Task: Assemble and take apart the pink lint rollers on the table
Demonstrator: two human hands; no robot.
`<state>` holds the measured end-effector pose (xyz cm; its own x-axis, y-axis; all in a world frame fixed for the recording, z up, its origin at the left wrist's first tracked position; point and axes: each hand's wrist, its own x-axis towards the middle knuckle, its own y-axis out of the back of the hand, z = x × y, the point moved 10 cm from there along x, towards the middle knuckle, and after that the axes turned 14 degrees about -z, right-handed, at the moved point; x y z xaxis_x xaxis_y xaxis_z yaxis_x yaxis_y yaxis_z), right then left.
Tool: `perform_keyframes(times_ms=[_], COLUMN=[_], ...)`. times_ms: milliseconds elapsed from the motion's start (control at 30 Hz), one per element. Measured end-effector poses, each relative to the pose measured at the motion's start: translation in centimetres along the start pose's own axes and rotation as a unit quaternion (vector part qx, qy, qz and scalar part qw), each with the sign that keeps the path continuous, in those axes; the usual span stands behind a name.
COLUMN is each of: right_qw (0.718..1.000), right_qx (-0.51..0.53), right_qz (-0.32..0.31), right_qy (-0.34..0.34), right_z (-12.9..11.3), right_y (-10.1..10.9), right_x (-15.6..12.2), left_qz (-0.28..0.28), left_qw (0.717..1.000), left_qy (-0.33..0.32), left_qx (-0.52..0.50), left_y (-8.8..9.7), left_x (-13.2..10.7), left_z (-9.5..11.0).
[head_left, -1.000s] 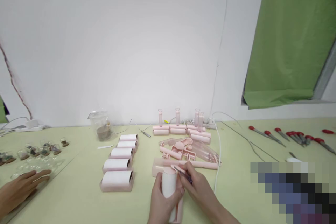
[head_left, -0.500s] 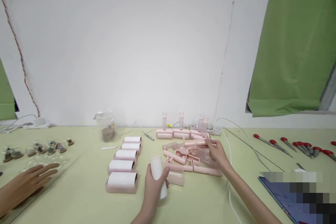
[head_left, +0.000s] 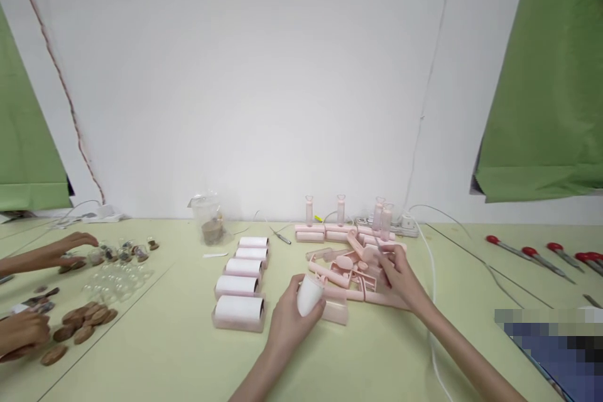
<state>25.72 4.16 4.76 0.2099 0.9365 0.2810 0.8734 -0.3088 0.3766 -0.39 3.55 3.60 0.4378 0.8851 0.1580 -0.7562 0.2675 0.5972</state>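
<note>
Your left hand still grips the white lint roll, now tipped over beside the pile of pink handles; your right hand has reached that pile, fingers closing on one piece.

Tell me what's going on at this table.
A person sits at a pale green table. The left hand holds a white roll. The right hand reaches into a pile of pink plastic parts and grips one. Four rolls in pink trays stand in a row to the left of the pile. Farther left, another person's hands work among small glass jars and corks. Red-handled screwdrivers lie to the right.
</note>
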Motion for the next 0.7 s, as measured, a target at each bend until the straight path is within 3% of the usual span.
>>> perform_keyframes(times_ms=[100, 167, 333, 700], right_qw=[0.985, 0.972, 0.958, 0.956], right_qx=[-0.023, -0.057, -0.119, -0.149], right_qz=[-0.165, -0.218, -0.235, -0.233], right_qy=[0.046, 0.071, 0.111, 0.095], right_z=[-3.0, -4.5, -6.4, -6.0], right_y=[-4.7, -6.7, -8.4, -8.3], right_x=[-2.8, -5.0, -7.8, -7.8], left_qz=[0.023, 0.027, 0.019, -0.005], left_qw=[0.997, 0.993, 0.985, 0.964], left_qy=[0.005, 0.006, 0.019, 0.036], left_qx=[0.076, 0.115, 0.171, 0.265], left_y=[0.8, 1.1, 1.1, 0.6], left_x=[-0.1, -0.1, 0.0, 0.1], left_z=[0.1, 0.1, -0.2, 0.0])
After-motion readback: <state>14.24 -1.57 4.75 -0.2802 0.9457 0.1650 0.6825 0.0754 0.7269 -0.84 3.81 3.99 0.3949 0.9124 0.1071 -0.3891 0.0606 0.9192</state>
